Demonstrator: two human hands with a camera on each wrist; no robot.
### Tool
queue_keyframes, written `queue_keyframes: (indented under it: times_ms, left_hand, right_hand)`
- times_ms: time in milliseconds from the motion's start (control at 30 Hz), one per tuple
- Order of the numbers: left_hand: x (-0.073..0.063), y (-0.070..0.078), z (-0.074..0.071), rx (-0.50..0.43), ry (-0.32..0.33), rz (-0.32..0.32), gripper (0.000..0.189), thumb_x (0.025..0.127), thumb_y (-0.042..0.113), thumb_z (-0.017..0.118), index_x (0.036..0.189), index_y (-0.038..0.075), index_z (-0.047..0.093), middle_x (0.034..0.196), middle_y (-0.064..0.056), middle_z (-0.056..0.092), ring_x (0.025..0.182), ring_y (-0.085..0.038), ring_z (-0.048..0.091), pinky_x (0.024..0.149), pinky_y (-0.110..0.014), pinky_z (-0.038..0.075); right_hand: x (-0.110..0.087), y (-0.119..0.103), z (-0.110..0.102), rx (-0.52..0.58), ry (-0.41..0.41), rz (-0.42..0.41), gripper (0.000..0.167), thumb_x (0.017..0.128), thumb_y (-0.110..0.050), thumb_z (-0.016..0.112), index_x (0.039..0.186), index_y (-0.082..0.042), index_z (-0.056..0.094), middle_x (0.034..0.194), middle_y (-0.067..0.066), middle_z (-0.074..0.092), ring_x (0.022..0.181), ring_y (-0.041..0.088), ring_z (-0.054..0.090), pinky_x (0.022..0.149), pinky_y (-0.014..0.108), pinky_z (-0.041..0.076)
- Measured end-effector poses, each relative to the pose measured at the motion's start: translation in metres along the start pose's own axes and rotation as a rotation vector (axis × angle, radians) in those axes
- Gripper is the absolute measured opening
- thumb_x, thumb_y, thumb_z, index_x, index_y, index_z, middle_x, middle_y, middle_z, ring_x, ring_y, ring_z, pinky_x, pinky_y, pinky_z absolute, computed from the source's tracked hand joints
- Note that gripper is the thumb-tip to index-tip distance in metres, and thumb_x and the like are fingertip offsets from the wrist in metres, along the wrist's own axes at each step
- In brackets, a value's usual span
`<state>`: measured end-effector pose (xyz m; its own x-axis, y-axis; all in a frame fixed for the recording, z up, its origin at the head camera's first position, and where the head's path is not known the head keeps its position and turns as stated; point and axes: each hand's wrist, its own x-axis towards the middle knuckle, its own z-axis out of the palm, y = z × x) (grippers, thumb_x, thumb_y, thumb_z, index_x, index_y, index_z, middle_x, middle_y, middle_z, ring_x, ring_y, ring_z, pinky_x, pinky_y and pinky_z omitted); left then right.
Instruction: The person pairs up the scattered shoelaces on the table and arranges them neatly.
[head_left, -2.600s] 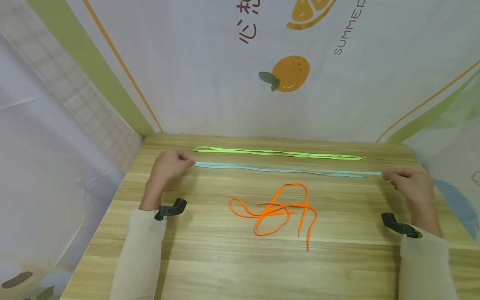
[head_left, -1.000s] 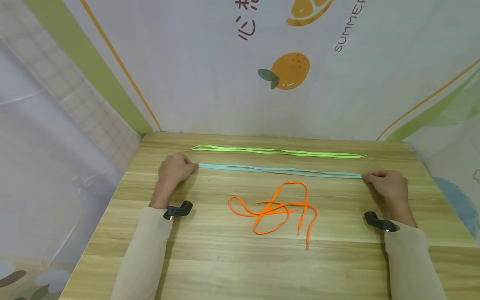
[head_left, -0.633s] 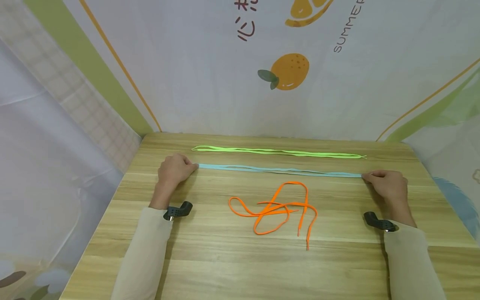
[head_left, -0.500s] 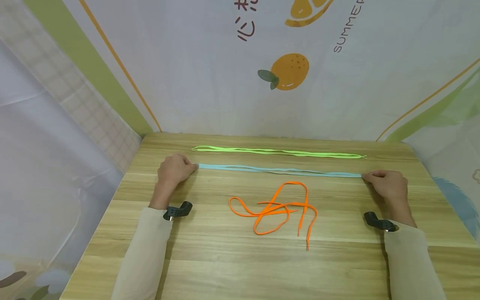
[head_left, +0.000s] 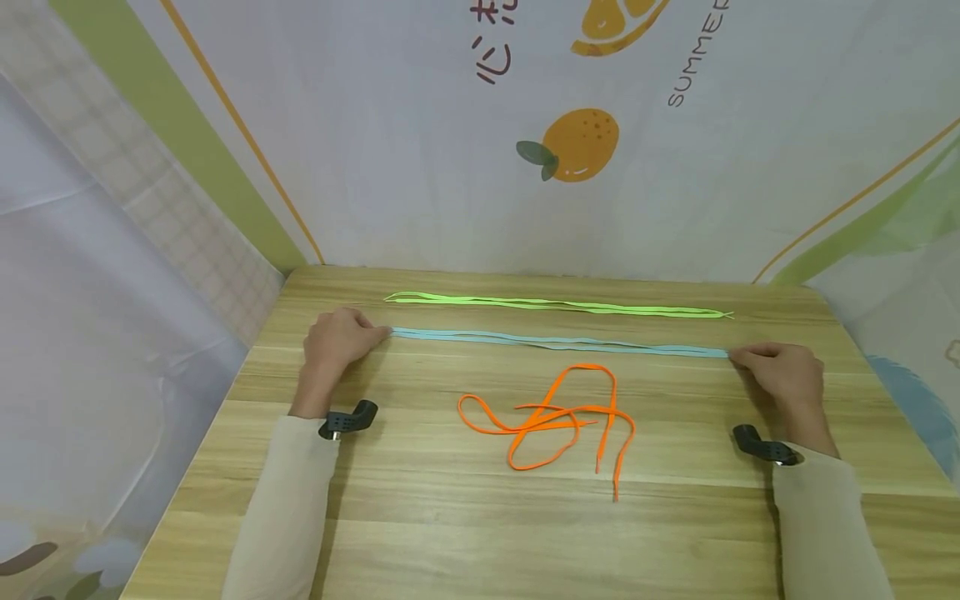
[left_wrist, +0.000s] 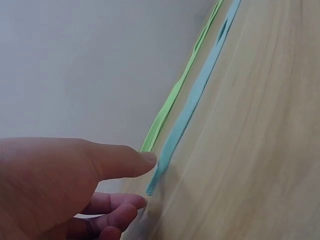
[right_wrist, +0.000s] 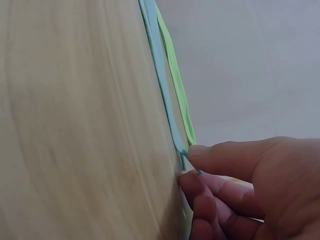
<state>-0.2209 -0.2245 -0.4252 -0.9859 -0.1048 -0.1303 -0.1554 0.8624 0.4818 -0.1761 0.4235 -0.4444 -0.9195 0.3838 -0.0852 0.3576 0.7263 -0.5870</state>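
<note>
A light blue shoelace (head_left: 525, 339), doubled lengthwise, lies nearly straight across the table. At its left end, my left hand (head_left: 339, 340) has its thumb and fingers parted; the lace's folded end lies free beside the thumb in the left wrist view. My right hand (head_left: 783, 375) is at the other end, thumb close to the lace's tips (right_wrist: 183, 161), which show in the small gap between thumb and fingers. Behind it lies a doubled neon green shoelace (head_left: 525, 303), roughly parallel. An orange shoelace (head_left: 555, 421) lies in loose loops nearer me.
The wooden table (head_left: 480, 542) meets a white fruit-printed cloth (head_left: 435, 167) at its back edge. More cloth hangs along the left and right sides. A black wrist camera (head_left: 348, 419) sits on the left wrist, another camera (head_left: 765, 446) on the right.
Earlier the blue lace's right end was uneven and my right hand drew it inward. Both hands then pressed the ends; now they have parted slightly outward and loosened, leaving the lace on the table.
</note>
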Motion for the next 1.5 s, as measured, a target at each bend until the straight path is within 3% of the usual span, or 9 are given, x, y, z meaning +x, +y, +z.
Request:
queue_keyframes:
  times_ms: [167,300,400,533,600,700,933,1267,1500]
  left_hand:
    - [-0.003,-0.001,-0.008,-0.001,0.014,-0.006,0.050,0.101,0.052,0.072,0.113,0.005,0.079,0.114,-0.019,0.077,0.092,-0.037,0.068,0.068,-0.041,0.050]
    - [-0.006,0.004,-0.016,-0.015,0.066,0.021,0.045,0.102,0.049,0.073,0.109,0.005,0.080,0.105,-0.016,0.077,0.084,-0.032,0.068,0.064,-0.040,0.049]
    - [-0.008,0.009,-0.019,-0.037,0.108,0.047,0.042,0.101,0.047,0.074,0.105,0.006,0.079,0.101,-0.014,0.077,0.076,-0.028,0.066,0.060,-0.039,0.049]
    - [-0.014,0.020,-0.024,-0.047,0.129,0.078,0.041,0.101,0.046,0.072,0.107,0.006,0.079,0.104,-0.015,0.078,0.075,-0.028,0.067,0.059,-0.039,0.050]
    - [-0.018,0.028,-0.026,-0.050,0.138,0.100,0.041,0.101,0.046,0.072,0.108,0.006,0.079,0.105,-0.014,0.078,0.078,-0.029,0.068,0.060,-0.039,0.050]
    - [-0.025,0.039,-0.027,-0.055,0.166,0.142,0.039,0.100,0.045,0.073,0.106,0.006,0.078,0.101,-0.012,0.078,0.080,-0.030,0.069,0.059,-0.039,0.050]
    - [-0.039,0.068,-0.024,-0.062,0.210,0.255,0.031,0.099,0.038,0.078,0.100,0.007,0.077,0.093,-0.008,0.079,0.079,-0.028,0.071,0.062,-0.039,0.052]
    - [-0.062,0.107,-0.013,-0.151,0.054,0.376,0.025,0.097,0.038,0.082,0.097,0.013,0.080,0.089,0.002,0.073,0.075,-0.021,0.063,0.065,-0.036,0.048]
    - [-0.074,0.127,0.006,-0.131,-0.084,0.469,0.017,0.096,0.034,0.085,0.095,0.017,0.080,0.087,0.007,0.068,0.071,-0.016,0.059,0.066,-0.034,0.048]
  right_hand:
    - [-0.003,0.001,-0.006,0.007,-0.006,0.006,0.064,0.106,-0.047,0.068,0.136,0.009,0.071,0.143,0.033,0.064,0.134,0.053,0.054,0.098,0.054,0.047]
    - [-0.006,0.000,-0.013,0.009,0.012,-0.025,0.062,0.107,-0.047,0.067,0.133,0.009,0.073,0.137,0.032,0.068,0.132,0.051,0.058,0.093,0.047,0.050]
    - [-0.008,-0.004,-0.021,0.041,0.018,-0.018,0.062,0.106,-0.049,0.068,0.131,0.008,0.074,0.109,0.011,0.079,0.123,0.043,0.061,0.082,0.037,0.048]
    - [-0.009,-0.013,-0.030,0.079,0.018,0.000,0.062,0.103,-0.053,0.071,0.127,0.004,0.077,0.088,-0.028,0.058,0.111,0.030,0.058,0.076,0.034,0.045]
    - [-0.011,-0.019,-0.033,0.082,0.019,-0.010,0.060,0.103,-0.054,0.071,0.124,0.001,0.079,0.086,-0.032,0.054,0.109,0.029,0.058,0.076,0.036,0.046]
    - [-0.015,-0.030,-0.036,0.082,0.004,-0.038,0.063,0.104,-0.056,0.070,0.128,0.002,0.078,0.093,-0.026,0.060,0.111,0.032,0.059,0.076,0.036,0.047]
    - [-0.029,-0.059,-0.035,0.053,-0.020,-0.134,0.065,0.104,-0.054,0.071,0.134,0.003,0.074,0.130,0.013,0.069,0.109,0.026,0.059,0.075,0.031,0.049]
    - [-0.053,-0.099,-0.021,-0.010,-0.123,-0.427,0.039,0.104,-0.039,0.079,0.122,-0.004,0.083,0.111,0.012,0.081,0.092,0.011,0.066,0.072,0.026,0.052]
    - [-0.074,-0.125,0.000,-0.018,-0.226,-0.562,0.028,0.099,-0.029,0.085,0.115,-0.006,0.084,0.096,0.000,0.080,0.089,0.019,0.073,0.072,0.029,0.055]
